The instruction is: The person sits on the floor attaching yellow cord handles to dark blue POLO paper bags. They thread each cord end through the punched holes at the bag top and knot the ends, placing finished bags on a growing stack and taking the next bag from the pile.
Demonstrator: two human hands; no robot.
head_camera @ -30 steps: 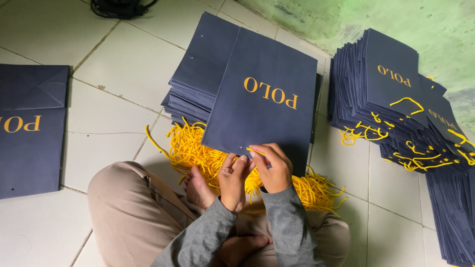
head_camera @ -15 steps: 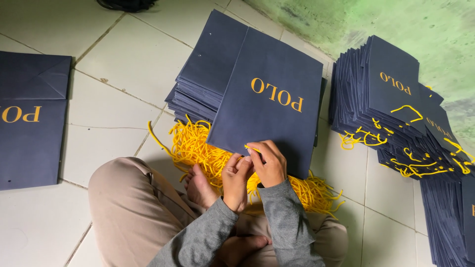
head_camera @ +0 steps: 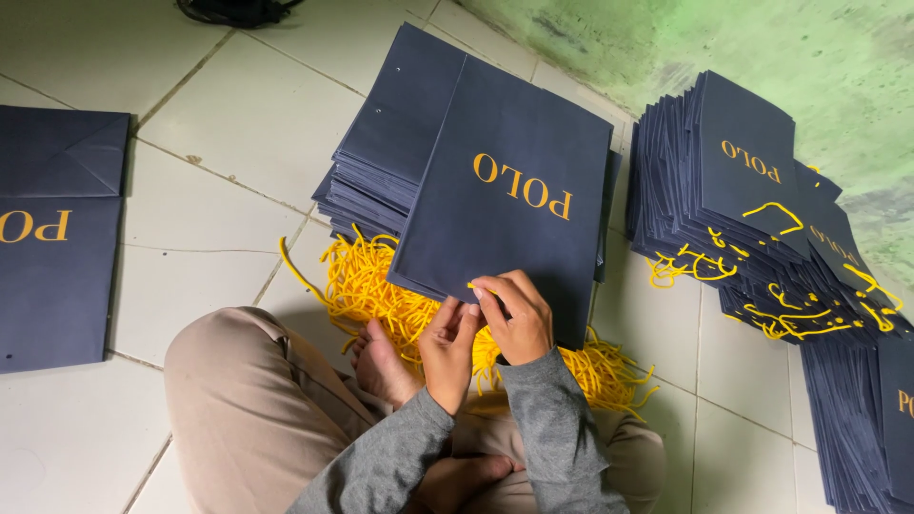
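Bare floor tiles [head_camera: 219,143] left; bag stacks [head_camera: 743,190] crowding right.

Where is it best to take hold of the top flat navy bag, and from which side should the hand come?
Probably at the near edge of the top navy bag, coming from the person's side. It lies flat on the stack, and that edge overhangs the yellow cords, where the left hand and right hand already pinch.

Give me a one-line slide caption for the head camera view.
Seated on a tiled floor, both hands, left and right, work yellow cord at a navy bag's edge.
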